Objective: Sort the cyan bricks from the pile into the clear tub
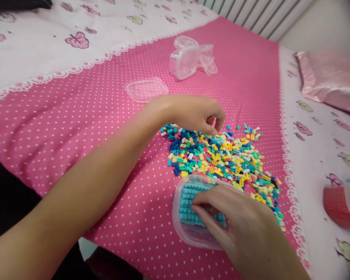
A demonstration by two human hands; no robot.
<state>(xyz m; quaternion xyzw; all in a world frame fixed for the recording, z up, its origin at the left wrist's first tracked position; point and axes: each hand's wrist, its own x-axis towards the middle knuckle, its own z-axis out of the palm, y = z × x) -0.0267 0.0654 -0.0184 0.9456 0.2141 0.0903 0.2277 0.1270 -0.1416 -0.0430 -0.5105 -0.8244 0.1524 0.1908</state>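
Note:
My left hand [196,114] reaches over the far side of a spread pile of small toy building bricks [216,155] in yellow, blue, green, turquoise, pink and white. Its fingers curl downward in a pinch at the pile's edge; whatever is between the tips is hidden. Closer to me stands a clear plastic container [177,229] with rows of turquoise bricks [189,198] packed together inside. Over it, my right hand [245,217] has thumb and forefinger pinched against those bricks, and I cannot make out a piece between them.
Beyond the pile, a clear lid [146,89] lies flat on the pink dotted bedding [105,105], with stacked clear containers [188,60] behind it. A container with red contents [338,204] is at the right, below a shiny pink pillow [329,79]. White rails [256,15] border the far end.

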